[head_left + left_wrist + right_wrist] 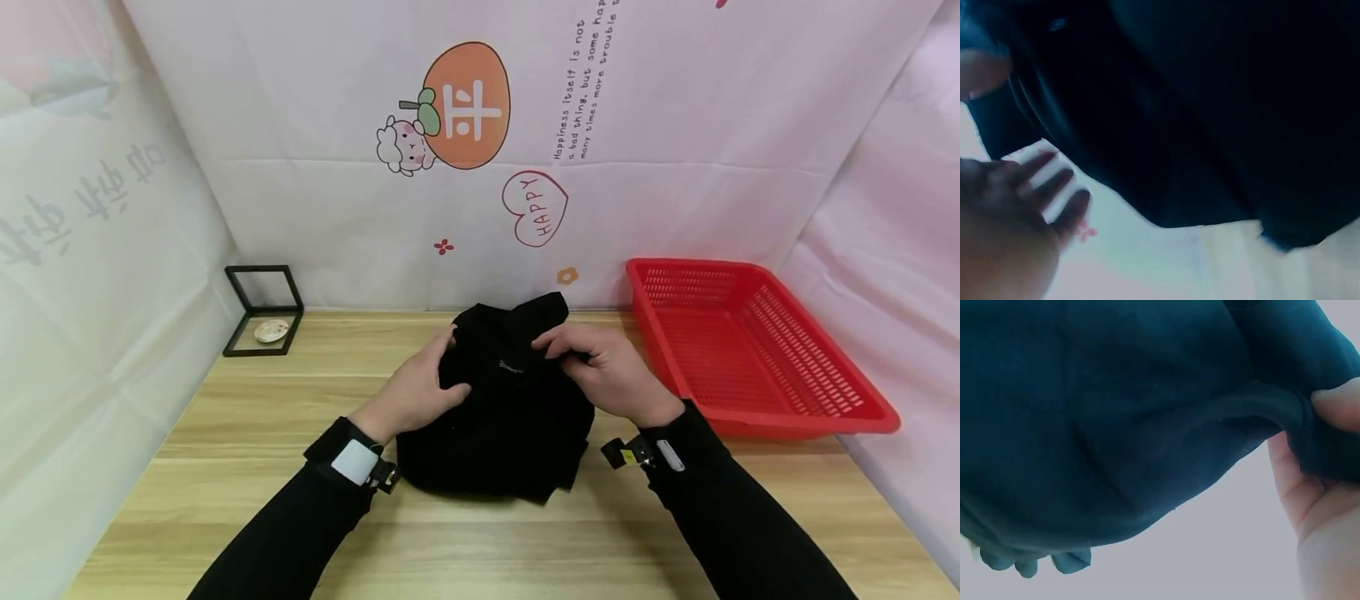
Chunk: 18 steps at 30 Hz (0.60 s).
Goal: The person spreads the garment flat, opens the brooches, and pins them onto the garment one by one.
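Observation:
A piece of black cloth (495, 433), bunched and folded, stands up off the wooden table between the two hands. Small pale lettering runs across its upper front, and a flap sticks up at the top. On its right side, the right hand (603, 367) pinches a fold near the top. The right wrist view shows that thumb (1338, 406) pressed on the cloth, with fingers behind it. At the cloth's left edge is the left hand (412, 387), its thumb lying over the front. Spread fingers (1072, 212) of that hand show beside the cloth in the left wrist view.
A red plastic basket (667, 342) with perforated walls sits at the right, beyond the right hand. At the back left stands a black-edged frame (295, 329) with a small round disc (272, 331) in it. Printed white sheeting (337, 225) hangs behind the table (225, 467).

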Available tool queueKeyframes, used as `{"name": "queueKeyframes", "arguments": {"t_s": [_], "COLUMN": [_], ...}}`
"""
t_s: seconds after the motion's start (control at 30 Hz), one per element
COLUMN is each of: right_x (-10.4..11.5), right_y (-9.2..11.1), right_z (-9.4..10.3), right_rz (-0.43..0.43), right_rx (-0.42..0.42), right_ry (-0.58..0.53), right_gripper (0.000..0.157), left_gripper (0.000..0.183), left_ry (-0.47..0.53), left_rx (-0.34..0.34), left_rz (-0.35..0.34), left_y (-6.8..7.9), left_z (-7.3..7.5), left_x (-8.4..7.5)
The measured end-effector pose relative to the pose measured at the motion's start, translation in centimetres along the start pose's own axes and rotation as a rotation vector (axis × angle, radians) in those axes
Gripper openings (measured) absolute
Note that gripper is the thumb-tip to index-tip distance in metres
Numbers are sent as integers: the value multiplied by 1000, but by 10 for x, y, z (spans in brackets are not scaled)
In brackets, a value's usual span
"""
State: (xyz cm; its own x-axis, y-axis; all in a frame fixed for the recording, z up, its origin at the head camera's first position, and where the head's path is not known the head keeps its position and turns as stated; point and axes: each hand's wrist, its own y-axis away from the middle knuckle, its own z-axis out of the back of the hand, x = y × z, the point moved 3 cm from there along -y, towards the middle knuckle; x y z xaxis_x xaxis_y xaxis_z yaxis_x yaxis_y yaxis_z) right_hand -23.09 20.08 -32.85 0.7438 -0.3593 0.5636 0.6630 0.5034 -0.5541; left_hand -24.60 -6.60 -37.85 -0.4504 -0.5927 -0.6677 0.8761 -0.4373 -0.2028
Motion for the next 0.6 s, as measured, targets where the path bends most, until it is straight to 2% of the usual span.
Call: {"name": "queueKeyframes", "arguments": {"t_s": [0.03, 0.1, 0.23, 0.3, 0.43, 0.53, 0.6], "right_x": [0, -1, -4, -7, -17, -23, -26], "right_y": [0, 1, 2, 4, 6, 6, 6], "right_z": [1, 3, 7, 9, 7, 2, -2], "right_rz": [3, -15, -153, -252, -367, -399, -416], "right_rx": [-6, -25, -102, -130, -123, -70, -21], "right_ry": [0, 19, 111, 114, -50, -168, -187], "right_gripper": [44, 42, 27, 29, 37, 32, 30], "left_gripper": [79, 72, 36, 24, 19, 15, 14], "left_ry": [39, 96, 166, 190, 207, 196, 195], "left_rx": [28, 27, -95, -154, -213, -273, -310], "left_rz": [10, 25, 34, 30, -13, -64, -90], "left_y": [-1, -1, 3, 5, 9, 10, 11], "left_z": [-2, -4, 2, 7, 13, 15, 16], "left_x": [2, 4, 8, 9, 8, 6, 6]}}
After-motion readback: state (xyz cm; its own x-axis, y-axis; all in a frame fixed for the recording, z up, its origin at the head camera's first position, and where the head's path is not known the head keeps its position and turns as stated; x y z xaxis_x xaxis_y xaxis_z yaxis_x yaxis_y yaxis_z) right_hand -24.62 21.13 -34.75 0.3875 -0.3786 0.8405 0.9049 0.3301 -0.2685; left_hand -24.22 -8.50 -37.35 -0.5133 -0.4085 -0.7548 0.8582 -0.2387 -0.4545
